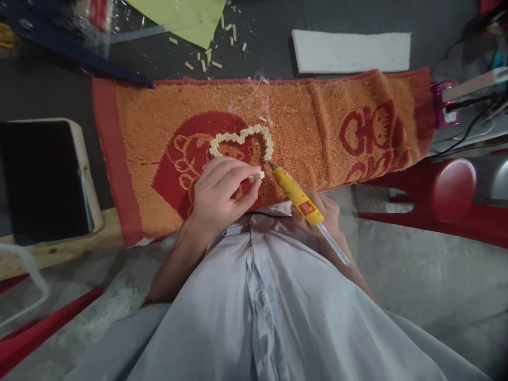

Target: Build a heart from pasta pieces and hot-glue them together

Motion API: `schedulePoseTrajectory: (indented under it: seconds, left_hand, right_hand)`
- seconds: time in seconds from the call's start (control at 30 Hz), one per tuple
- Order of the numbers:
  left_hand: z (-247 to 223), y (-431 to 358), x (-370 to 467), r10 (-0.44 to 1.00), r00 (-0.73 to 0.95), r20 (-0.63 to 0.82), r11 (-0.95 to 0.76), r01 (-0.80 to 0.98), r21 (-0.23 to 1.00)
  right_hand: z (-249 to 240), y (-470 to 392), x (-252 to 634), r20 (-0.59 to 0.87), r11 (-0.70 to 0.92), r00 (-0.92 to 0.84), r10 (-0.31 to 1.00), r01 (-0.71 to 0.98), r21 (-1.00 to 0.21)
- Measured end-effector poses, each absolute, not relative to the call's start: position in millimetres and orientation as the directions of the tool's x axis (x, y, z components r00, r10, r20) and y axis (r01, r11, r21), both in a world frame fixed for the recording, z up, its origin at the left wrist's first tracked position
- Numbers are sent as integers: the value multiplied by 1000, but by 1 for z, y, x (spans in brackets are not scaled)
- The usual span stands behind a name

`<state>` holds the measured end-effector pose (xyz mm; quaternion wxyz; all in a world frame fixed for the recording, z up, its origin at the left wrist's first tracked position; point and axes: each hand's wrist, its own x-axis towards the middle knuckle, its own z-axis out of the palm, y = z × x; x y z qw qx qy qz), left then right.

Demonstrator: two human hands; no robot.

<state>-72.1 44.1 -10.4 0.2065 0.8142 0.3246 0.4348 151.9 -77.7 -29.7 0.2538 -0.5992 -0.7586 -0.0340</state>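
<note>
A heart-shaped outline of small pale pieces lies on the orange and red towel, its lower left part hidden behind my left hand. My left hand pinches a small pale cluster between thumb and fingertips, just below the outline. In my right hand is a yellow glue gun with a clear glue stick coming out of its rear. The dark nozzle points up and left, at the right end of the outline; whether they touch I cannot tell.
Several loose pale sticks are scattered behind the towel near a yellow-green sheet. A white foam strip lies at the back right. On the left is a dark-screened tablet; a red chair stands at the right.
</note>
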Motion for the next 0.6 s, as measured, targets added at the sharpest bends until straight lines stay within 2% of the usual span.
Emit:
schedulePoseTrajectory:
  seconds: [0.2, 0.43, 0.6]
  left_hand:
    - [-9, 44, -72, 709, 409, 574, -702, 342, 624]
    - [-10, 44, -72, 717, 410, 563, -693, 343, 634]
    - [-10, 44, -72, 699, 408, 588, -713, 333, 617]
  right_hand:
    - [-28, -77, 151, 423, 308, -156, 893, 896, -319]
    - [-31, -78, 152, 377, 256, -140, 916, 926, -278]
    - [-32, -78, 152, 396, 265, -149, 906, 929, -257]
